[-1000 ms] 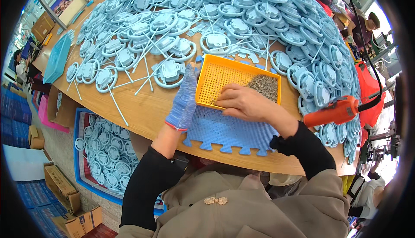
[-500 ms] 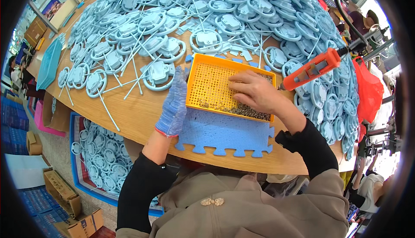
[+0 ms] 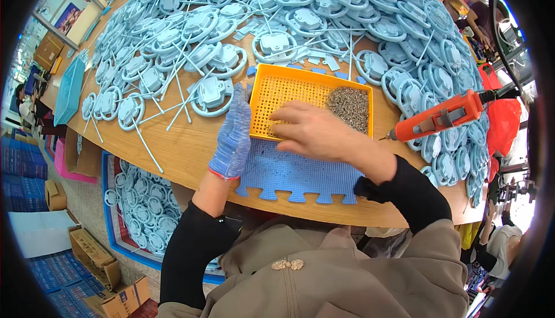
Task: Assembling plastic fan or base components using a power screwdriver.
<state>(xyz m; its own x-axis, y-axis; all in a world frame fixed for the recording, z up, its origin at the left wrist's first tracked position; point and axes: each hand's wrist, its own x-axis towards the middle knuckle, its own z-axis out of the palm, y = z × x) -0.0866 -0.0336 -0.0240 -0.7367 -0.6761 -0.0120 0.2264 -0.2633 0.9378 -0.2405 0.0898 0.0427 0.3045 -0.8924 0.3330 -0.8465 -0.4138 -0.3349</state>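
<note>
A yellow tray [image 3: 313, 76] with a perforated floor stands on a blue foam mat [image 3: 300, 173]. My left hand [image 3: 232, 136], in a blue knitted glove, grips the tray's left side, fingers long against the wall. My bare right hand [image 3: 315, 131] reaches over the tray's front rim, fingers bent and apart, tips low over the front left of the floor. A few small screws lie by those fingertips; whether any are pinched is hidden. A heap of small metal screws [image 3: 349, 107] fills the tray's right part. An orange electric screwdriver [image 3: 437, 119] hangs to the right, bit pointing left.
Light blue ring-shaped plastic parts [image 3: 312, 19] with thin rods pile up behind the tray and down its right. A turquoise basket [image 3: 69, 89] sits at the table's left edge. Below stands a blue-rimmed bin [image 3: 110, 205] of similar parts. A red bag [image 3: 502, 124] hangs far right.
My right hand has moved left and nearer across the tray, uncovering the screw heap, which now sits gathered at the right back. My left hand stays at the tray's side.
</note>
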